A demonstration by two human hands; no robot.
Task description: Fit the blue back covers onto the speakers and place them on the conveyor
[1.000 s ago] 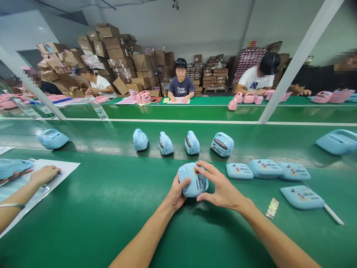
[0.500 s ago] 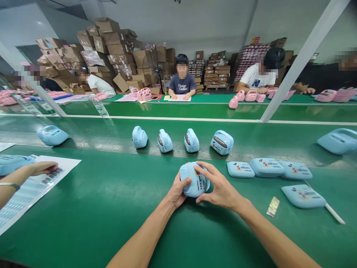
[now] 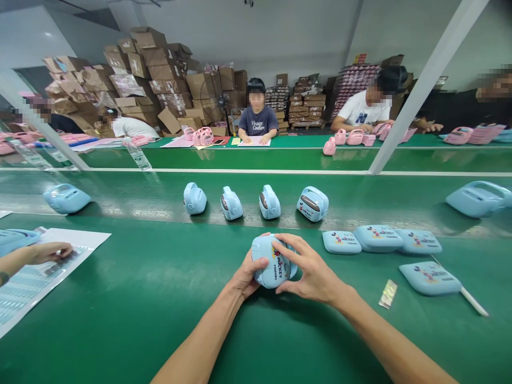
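Observation:
Both my hands hold one light blue plastic housing (image 3: 269, 273) with a carry handle and a printed cartoon mouse with MICKEY FRIENDS lettering. It is turned on its side just above the green table. My left hand (image 3: 248, 272) cups its left side, thumb across the front. With the thumb below and fingers over the upper front edge, my right hand (image 3: 310, 269) grips the right side, where the handle is partly hidden. To the right lie several flat light blue printed panels (image 3: 378, 238), one resting on a white stick (image 3: 474, 301). A small shiny packet (image 3: 388, 294) lies near them.
Several similar blue housings (image 3: 313, 204) stand along the strip ahead. At the left a co-worker's hand (image 3: 50, 252) is over a sticker sheet (image 3: 28, 298). Beyond a white rail (image 3: 224, 170), people sit with pink housings (image 3: 206, 137). A slanted white post (image 3: 428, 85) rises at right.
The whole view has shifted slightly, so things on the table appear a little further left. My hands keep their hold on the housing. The co-worker's hand has moved slightly over the sheet.

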